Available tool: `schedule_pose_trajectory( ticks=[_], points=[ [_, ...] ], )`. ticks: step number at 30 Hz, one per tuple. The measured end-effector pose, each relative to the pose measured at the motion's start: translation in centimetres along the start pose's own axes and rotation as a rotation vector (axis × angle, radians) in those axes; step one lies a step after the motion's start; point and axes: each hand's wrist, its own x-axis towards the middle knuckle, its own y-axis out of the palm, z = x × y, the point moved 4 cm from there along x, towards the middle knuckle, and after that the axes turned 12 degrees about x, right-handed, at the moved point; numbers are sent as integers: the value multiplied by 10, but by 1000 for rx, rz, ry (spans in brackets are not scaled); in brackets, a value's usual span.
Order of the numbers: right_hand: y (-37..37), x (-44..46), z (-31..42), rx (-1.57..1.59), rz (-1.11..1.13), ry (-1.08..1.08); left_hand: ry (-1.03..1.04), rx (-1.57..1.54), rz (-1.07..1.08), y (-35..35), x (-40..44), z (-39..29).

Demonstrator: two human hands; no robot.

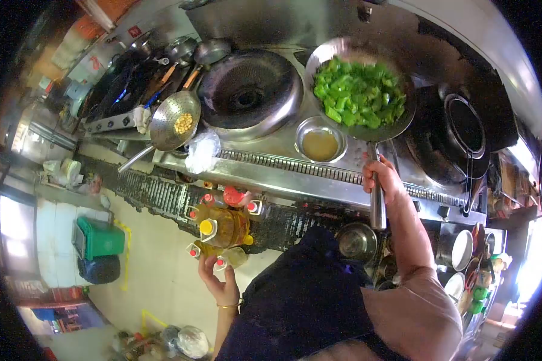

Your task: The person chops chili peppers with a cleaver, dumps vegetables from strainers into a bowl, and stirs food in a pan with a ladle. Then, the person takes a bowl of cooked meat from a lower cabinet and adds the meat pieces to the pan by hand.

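Holding chopped greens (360,95) in the far wok (326,55), seemingly not yet emptied; gripping its handle (377,206) with right hand (388,179), holding left hand (224,289) open.

Before us, worktop (277,142). Over it, pan (405,114), greens (360,93) inside, our right hand (383,178) around handle (377,204). Bowl (320,124) on worktop, just left of pan, liquid (320,146) in it. Left of bowl, burner (249,90); left of that, strainer (162,127) with nuts (183,123) in it, bag (203,152) just beside. Right of pan, second strainer (465,126). On worktop's near side, bottles (226,227), our left hand (220,283) just beside. Far left, bin (101,239).
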Motion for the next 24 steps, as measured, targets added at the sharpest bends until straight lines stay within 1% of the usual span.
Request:
schedule_pose_trajectory(
  ticks=[3,5,7,10,13,14,17,18,19,21,22,23,24],
  points=[
    [-56,41,-34,69,108,279,17,75,57,-6,-4,1],
    [-61,42,-53,-120,103,316,27,108,99,-13,-5,13],
    [-54,40,-70,35,28,394,-108,66,250,-17,-3,28],
    [-46,44,-89,128,-23,453,-229,26,478,-28,6,44],
    [-46,57,-105,153,-40,501,-247,31,652,-44,34,50],
    [-47,60,-109,44,-54,453,-220,65,679,-49,48,59],
    [-37,61,-119,184,-6,445,-251,-20,659,-61,114,83],
    [-38,62,-123,177,-81,396,-124,2,604,-59,140,94],
    [-38,59,-128,181,-77,377,-96,185,653,-61,159,110],
    [-30,60,-133,179,-54,318,-17,538,720,-56,224,114],
    [-27,60,-137,330,-175,343,103,507,669,-49,256,120],
    [-18,59,-138,333,-195,324,217,473,617,-43,287,127],
    [-9,57,-138,335,-218,308,249,501,569,-41,322,128]
  ],
)
